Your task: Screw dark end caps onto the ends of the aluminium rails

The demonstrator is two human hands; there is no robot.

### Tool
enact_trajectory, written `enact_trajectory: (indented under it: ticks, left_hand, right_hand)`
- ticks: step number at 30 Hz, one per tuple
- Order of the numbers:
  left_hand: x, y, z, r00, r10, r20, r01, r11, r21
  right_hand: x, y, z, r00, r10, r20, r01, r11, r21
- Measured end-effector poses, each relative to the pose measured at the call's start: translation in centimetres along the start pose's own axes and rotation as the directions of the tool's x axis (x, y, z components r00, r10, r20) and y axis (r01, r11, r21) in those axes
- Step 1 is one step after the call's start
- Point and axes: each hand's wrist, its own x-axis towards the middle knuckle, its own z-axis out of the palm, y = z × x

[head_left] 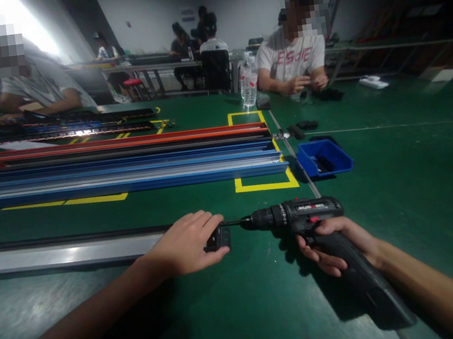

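Note:
My right hand [335, 244] is wrapped around the handle of a black cordless drill [314, 211], which lies level and points left. Its long thin bit [233, 222] reaches the black end cap [221, 239] on a long metal profile [71, 252]. Whether the bit sits on a screw is too small to tell. My left hand [194, 239] grips the profile's capped end from above, thumb on the near side and fingers over the far side. The profile runs off to the left, silver on top with dark edges.
Several long red, black and blue profiles [128, 176] lie beyond, their ends within a yellow tape outline [267, 186]. A blue bin [341, 165] with dark small parts stands right of them. Farther back are a water bottle [249, 84] and a person seated across the green table [419, 195].

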Motion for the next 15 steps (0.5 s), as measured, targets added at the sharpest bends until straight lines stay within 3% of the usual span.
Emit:
enact_trajectory:
  ticks: [15]
  left_hand:
    - [0.08,0.04,-0.09,1.000,0.014,-0.022,-0.013,1.000,0.020]
  right_hand:
    - [-0.04,-0.09,0.42,1.000,0.019,-0.006,-0.019,0.999,0.049]
